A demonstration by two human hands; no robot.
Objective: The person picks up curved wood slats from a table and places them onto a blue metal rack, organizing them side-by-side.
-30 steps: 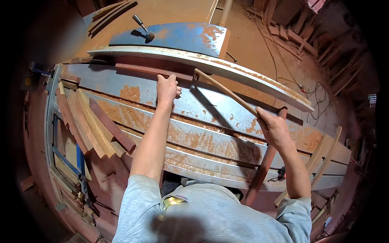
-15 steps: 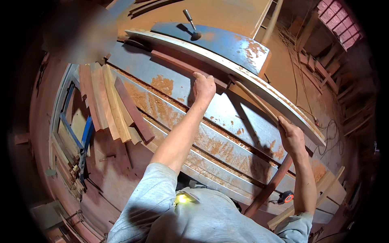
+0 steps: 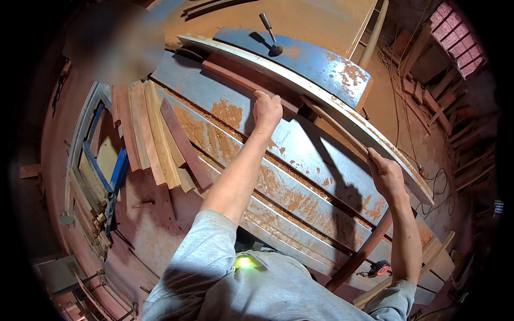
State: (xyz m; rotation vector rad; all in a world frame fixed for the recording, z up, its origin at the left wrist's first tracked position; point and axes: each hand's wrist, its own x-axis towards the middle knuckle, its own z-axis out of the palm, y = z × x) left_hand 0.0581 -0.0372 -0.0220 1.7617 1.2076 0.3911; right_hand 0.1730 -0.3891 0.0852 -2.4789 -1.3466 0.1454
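A reddish wooden strip [image 3: 230, 76] lies lengthwise against a long pale fence [image 3: 316, 92] on a grey metal saw table [image 3: 313, 147]. My left hand [image 3: 267, 111] is closed at the strip's near edge, fingers bent over it. In my right hand [image 3: 386, 174], farther right, is the near end of a slim wooden stick [image 3: 340, 127]. Its far tip reaches the right end of the strip, by a dark gap; whether they touch I cannot tell. No blade shows.
Several cut wood strips [image 3: 143, 128] overhang the table's left side. A blue plate [image 3: 342, 72] with a lever [image 3: 269, 32] is behind the fence. A tape measure [image 3: 381, 268] and a dark red wooden bar [image 3: 360, 251] lie near my right forearm. Sawdust [image 3: 227, 112] covers parts of the table.
The view has shifted slightly, so the table appears farther right. Against the fence, the reddish strip, both hands and the stick have moved a little to the left.
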